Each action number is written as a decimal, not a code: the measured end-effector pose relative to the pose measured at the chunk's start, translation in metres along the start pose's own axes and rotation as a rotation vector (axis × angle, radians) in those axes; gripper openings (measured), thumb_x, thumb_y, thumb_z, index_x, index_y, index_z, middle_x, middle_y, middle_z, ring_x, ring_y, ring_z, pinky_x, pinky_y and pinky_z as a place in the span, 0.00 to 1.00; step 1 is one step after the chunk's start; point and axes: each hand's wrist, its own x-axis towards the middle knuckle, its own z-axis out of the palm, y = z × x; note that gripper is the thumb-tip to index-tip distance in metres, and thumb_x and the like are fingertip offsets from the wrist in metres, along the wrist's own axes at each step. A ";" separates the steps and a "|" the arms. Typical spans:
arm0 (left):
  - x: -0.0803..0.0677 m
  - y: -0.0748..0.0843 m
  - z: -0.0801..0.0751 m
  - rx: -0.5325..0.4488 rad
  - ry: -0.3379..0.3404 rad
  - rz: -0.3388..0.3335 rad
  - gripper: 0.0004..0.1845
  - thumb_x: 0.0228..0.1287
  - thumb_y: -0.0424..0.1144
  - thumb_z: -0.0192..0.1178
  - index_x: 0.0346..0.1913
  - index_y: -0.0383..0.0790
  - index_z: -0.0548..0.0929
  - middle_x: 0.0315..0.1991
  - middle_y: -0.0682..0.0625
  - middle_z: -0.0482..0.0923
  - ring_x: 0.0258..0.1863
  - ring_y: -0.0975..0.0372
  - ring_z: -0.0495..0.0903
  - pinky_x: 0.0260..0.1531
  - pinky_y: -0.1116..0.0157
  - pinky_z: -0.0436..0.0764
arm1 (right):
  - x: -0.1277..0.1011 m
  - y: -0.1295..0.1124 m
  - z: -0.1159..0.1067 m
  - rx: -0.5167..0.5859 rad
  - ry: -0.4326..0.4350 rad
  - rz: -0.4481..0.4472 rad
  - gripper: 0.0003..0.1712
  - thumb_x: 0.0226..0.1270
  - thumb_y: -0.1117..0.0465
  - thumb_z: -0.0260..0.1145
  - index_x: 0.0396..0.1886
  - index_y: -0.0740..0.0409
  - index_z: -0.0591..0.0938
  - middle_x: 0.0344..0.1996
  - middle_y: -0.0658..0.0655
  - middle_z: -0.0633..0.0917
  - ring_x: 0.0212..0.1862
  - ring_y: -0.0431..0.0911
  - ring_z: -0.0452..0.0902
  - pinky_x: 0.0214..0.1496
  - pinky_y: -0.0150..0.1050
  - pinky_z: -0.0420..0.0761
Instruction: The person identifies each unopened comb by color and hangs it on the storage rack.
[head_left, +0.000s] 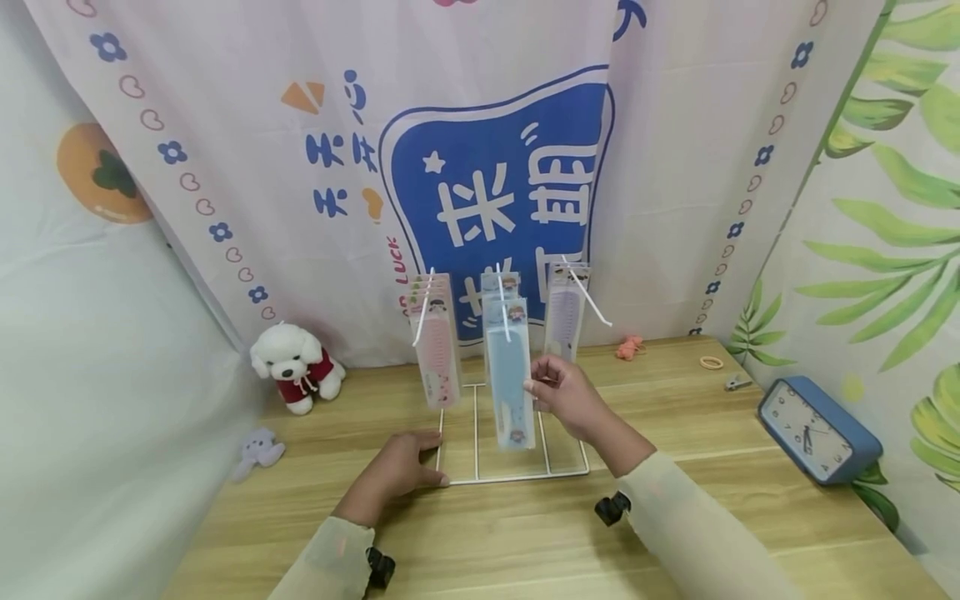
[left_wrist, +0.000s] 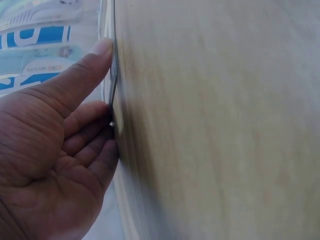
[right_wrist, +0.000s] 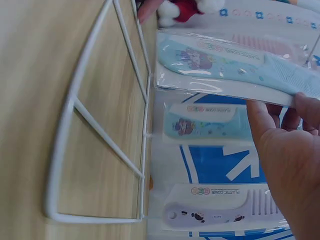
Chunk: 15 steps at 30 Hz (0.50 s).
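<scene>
- A person's right hand pinches the edge of a light-blue plastic comb in a clear cellophane sleeve, thumb and fingers closed on the packet's side.
- The packet hangs from the middle hook of a white wire display rack at the centre of a pale wooden table.
- The left hand, at 9 o'clock from the rack's base, rests on the table with relaxed, nearly straight fingers touching the base wire.
- Pink packaged combs hang at 10 o'clock from the blue packet, lilac packaged combs at 2 o'clock.
- A white plush dog in a red top sits at far 9 o'clock; a blue alarm clock lies at 3 o'clock.
</scene>
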 end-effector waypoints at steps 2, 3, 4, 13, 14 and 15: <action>0.000 -0.001 0.001 -0.007 -0.002 -0.001 0.42 0.53 0.42 0.87 0.71 0.34 0.83 0.75 0.41 0.79 0.79 0.42 0.72 0.80 0.43 0.71 | 0.010 0.001 0.001 0.014 0.029 0.004 0.05 0.81 0.70 0.65 0.49 0.65 0.78 0.42 0.52 0.80 0.47 0.46 0.80 0.55 0.51 0.93; 0.000 -0.002 0.001 -0.008 -0.004 -0.002 0.42 0.53 0.42 0.87 0.71 0.35 0.83 0.75 0.41 0.79 0.79 0.42 0.72 0.80 0.43 0.71 | 0.015 0.001 0.001 0.028 0.043 0.004 0.05 0.81 0.70 0.65 0.50 0.66 0.77 0.42 0.53 0.80 0.47 0.46 0.81 0.56 0.51 0.92; 0.000 -0.002 0.001 -0.008 -0.006 -0.002 0.42 0.53 0.42 0.87 0.71 0.35 0.83 0.75 0.41 0.79 0.79 0.42 0.72 0.80 0.42 0.71 | 0.019 0.002 0.001 0.033 0.061 0.006 0.05 0.81 0.70 0.64 0.50 0.66 0.77 0.43 0.53 0.80 0.47 0.45 0.81 0.54 0.49 0.92; 0.000 0.000 0.000 0.007 -0.013 -0.007 0.41 0.55 0.43 0.86 0.72 0.36 0.83 0.75 0.42 0.79 0.79 0.42 0.72 0.80 0.43 0.70 | 0.043 0.007 0.006 -0.059 0.175 -0.044 0.09 0.81 0.66 0.66 0.53 0.65 0.79 0.46 0.57 0.83 0.50 0.47 0.82 0.51 0.41 0.88; 0.000 0.001 0.000 0.008 -0.010 -0.007 0.41 0.55 0.43 0.86 0.72 0.36 0.83 0.76 0.41 0.78 0.79 0.42 0.72 0.80 0.43 0.70 | 0.045 0.007 0.006 -0.078 0.181 -0.058 0.09 0.81 0.66 0.66 0.54 0.65 0.79 0.47 0.58 0.84 0.50 0.48 0.82 0.52 0.41 0.88; 0.000 0.001 -0.001 0.011 -0.007 -0.005 0.41 0.55 0.43 0.86 0.72 0.35 0.83 0.75 0.41 0.79 0.79 0.42 0.72 0.80 0.43 0.70 | 0.047 0.008 0.007 -0.094 0.187 -0.073 0.10 0.80 0.67 0.67 0.55 0.66 0.80 0.48 0.60 0.85 0.51 0.49 0.83 0.53 0.40 0.88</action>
